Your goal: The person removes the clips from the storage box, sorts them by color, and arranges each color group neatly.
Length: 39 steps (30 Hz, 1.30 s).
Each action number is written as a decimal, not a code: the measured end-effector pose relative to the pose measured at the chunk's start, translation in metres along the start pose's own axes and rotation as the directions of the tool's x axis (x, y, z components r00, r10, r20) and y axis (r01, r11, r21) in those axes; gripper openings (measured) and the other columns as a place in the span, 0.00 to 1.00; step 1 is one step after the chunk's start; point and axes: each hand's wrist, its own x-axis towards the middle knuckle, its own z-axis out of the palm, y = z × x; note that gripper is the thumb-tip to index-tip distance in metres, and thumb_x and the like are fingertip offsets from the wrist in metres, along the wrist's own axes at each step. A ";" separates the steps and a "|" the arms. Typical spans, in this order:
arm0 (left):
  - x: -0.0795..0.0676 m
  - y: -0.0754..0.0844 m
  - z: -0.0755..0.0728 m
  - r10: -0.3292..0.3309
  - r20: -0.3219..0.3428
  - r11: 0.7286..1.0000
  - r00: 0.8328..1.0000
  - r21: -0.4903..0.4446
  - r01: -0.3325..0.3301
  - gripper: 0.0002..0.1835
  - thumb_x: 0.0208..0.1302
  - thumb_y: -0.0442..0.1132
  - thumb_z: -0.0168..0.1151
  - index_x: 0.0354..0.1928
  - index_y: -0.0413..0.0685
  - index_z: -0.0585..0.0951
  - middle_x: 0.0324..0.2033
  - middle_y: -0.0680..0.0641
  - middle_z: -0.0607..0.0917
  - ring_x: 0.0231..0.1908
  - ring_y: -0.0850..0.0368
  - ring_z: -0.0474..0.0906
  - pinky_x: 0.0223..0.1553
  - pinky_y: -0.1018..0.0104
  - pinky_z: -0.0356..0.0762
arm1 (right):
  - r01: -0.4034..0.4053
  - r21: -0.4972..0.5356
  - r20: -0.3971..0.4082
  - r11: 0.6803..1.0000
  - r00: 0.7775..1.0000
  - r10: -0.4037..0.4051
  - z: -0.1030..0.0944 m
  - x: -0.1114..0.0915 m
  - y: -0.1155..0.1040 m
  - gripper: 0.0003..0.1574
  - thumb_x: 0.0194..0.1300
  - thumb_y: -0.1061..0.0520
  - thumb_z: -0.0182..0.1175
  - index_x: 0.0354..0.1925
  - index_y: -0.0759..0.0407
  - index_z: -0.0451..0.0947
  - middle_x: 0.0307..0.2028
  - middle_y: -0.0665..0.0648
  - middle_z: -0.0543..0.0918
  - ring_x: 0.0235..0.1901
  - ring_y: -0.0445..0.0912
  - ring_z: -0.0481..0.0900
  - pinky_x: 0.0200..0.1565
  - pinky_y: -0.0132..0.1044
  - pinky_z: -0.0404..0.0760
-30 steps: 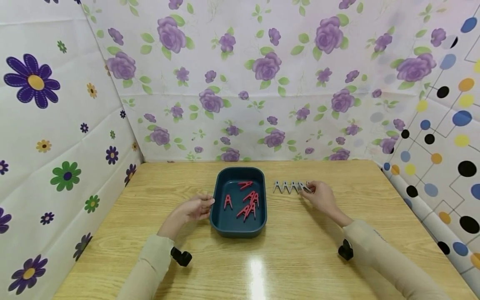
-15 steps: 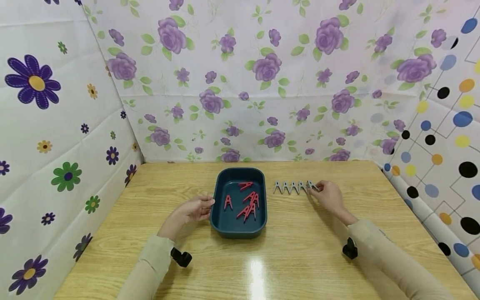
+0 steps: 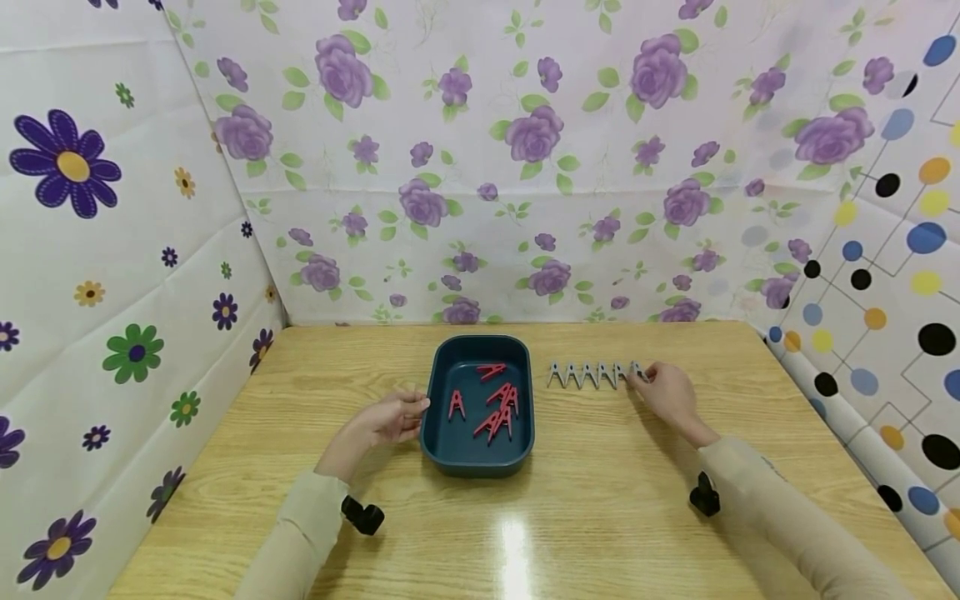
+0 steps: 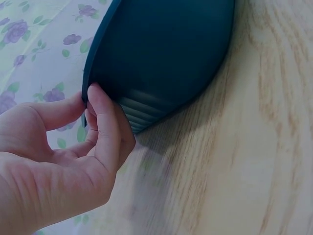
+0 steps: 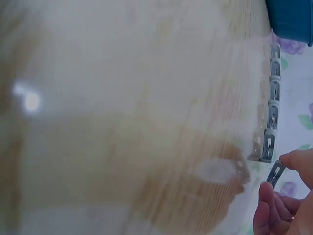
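Observation:
My left hand (image 3: 392,417) pinches the left rim of a dark teal plastic tub (image 3: 477,467) between thumb and fingers; the left wrist view shows this grip close up. Several red clothespins (image 3: 456,404) lie loose inside the tub. To the tub's right, grey clothespins (image 3: 587,374) stand side by side in a row on the table. At the row's right end my right hand (image 3: 667,392) holds one more grey clothespin (image 5: 277,171) by thumb and fingertips. It is tilted in the right wrist view, a little apart from the last one in line.
A light wooden table (image 3: 585,500) carries everything. Patterned cloth hangs behind it and along both sides. A black wrist camera (image 3: 363,515) sits on the left sleeve, and another black camera (image 3: 704,495) is on the right.
My right hand has shifted rightward along the row in steps. More grey clothespins now stand free of it, and it holds one at the new end. The left hand and tub stayed still.

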 end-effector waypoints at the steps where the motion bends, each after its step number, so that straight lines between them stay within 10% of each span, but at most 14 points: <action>1: 0.000 0.000 0.000 -0.002 -0.002 1.000 1.000 -0.006 0.002 0.15 0.74 0.38 0.51 0.56 0.36 0.70 0.32 0.53 0.82 0.30 0.64 0.77 0.34 0.72 0.79 | -0.009 -0.005 -0.002 1.000 1.000 0.009 -0.001 0.000 0.000 0.26 0.66 0.46 0.60 0.38 0.72 0.79 0.21 0.62 0.80 0.15 0.42 0.67 0.19 0.32 0.65; 39: 0.001 -0.003 0.000 0.006 -0.003 1.000 1.000 -0.030 -0.006 0.10 0.74 0.36 0.49 0.51 0.39 0.72 0.31 0.54 0.82 0.30 0.64 0.78 0.35 0.73 0.79 | 0.023 -0.062 0.025 0.998 0.999 -0.022 -0.006 0.002 0.003 0.15 0.64 0.61 0.48 0.35 0.70 0.79 0.29 0.66 0.83 0.18 0.46 0.72 0.18 0.35 0.67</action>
